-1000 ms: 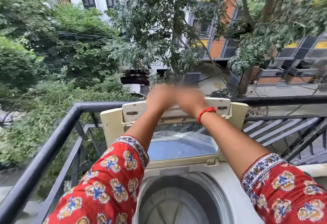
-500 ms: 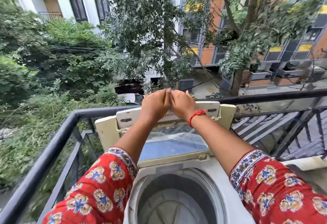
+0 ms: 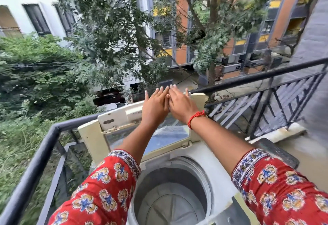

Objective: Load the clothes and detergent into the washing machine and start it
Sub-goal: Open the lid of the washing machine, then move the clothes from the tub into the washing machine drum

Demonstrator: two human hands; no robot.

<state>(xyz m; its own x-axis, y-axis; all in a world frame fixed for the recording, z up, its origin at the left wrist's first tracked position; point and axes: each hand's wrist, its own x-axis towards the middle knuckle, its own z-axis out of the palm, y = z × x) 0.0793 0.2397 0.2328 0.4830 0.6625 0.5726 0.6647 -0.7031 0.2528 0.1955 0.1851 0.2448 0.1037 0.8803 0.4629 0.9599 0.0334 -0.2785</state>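
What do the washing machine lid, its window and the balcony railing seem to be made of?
The lid looks like cream plastic, somewhat yellowed, with moulded edges and a matte surface. Its window seems to be glass or clear plastic; it is glossy and reflects blue sky, so I cannot tell which. The railing looks like metal painted dark, with a smooth round top bar and thin straight bars.

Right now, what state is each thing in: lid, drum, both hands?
Lid: open, folded and standing up at the back of the washing machine.
Drum: uncovered, no clothes visible inside.
Left hand: fingers straight, holding nothing, near the lid's top edge.
Right hand: fingers straight, holding nothing, touching the left hand.
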